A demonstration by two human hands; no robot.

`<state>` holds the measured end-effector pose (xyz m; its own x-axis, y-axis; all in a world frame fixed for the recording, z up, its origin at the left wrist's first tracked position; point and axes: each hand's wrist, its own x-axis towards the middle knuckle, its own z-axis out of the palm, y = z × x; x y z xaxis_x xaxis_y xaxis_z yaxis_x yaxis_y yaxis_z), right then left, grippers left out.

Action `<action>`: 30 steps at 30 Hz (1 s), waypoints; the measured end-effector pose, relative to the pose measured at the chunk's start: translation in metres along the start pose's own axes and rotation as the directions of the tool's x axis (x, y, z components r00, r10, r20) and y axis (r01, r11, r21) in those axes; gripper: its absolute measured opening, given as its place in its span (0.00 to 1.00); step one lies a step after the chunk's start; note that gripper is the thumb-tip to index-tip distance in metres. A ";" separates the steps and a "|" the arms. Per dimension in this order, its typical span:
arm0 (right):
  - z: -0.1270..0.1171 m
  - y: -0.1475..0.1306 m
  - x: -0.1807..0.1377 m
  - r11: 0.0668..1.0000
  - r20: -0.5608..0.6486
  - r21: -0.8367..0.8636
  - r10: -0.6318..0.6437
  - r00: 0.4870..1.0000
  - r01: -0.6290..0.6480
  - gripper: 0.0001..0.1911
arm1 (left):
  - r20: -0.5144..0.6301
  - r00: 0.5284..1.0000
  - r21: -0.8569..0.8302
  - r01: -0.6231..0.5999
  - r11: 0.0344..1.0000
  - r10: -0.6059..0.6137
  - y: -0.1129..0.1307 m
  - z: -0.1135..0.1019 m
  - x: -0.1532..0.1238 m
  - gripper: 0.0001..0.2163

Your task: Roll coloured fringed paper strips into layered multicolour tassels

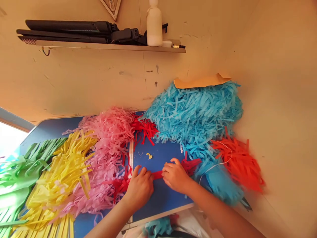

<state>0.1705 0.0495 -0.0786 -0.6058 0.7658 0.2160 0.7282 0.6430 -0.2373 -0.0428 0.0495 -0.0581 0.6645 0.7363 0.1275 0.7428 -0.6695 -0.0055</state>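
Both hands down on the blue surface, close together. Left hand curled, fingers pressing one end of a red paper strip; right hand likewise curled, fingertips pinching the other end, so the strip lies flat and short between the two hands. Beyond the right hand's fingers, touching them, a small bunch of red fringe. Outward of the right hand, a large heap of blue shredded paper, with an orange-red heap farther out against the wall and a white cord trailing across it. Outward of the left hand, pink fringed paper just beside it, then yellow strips, then green strips farthest out. A small yellow scrap lies on the surface ahead of both hands. High on the wall ahead, a shelf carries a white bottle and dark folded gear.
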 end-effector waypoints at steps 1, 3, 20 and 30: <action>0.000 0.003 0.000 1.000 0.004 0.012 -0.008 1.000 0.008 0.04 | 0.006 1.000 0.027 0.000 1.000 0.000 0.001 0.000 0.001 0.03; -0.002 0.007 0.001 0.999 0.008 0.042 -0.004 1.000 0.003 0.02 | 0.018 1.000 0.080 0.013 0.997 -0.014 0.002 0.000 0.002 0.06; -0.011 0.005 0.011 0.984 0.009 0.082 0.159 0.987 -0.159 0.08 | -0.017 0.988 0.023 0.154 0.988 -0.154 0.006 0.000 -0.002 0.10; 0.006 0.009 -0.010 0.987 -0.004 -0.011 0.162 0.987 -0.162 0.09 | -0.106 0.978 -0.147 0.162 0.976 -0.178 -0.006 0.005 -0.024 0.12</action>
<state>0.1814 0.0477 -0.0887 -0.4788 0.8595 0.1786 0.8200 0.5106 -0.2586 -0.0630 0.0362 -0.0661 0.5089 0.8293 0.2310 0.8207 -0.5483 0.1606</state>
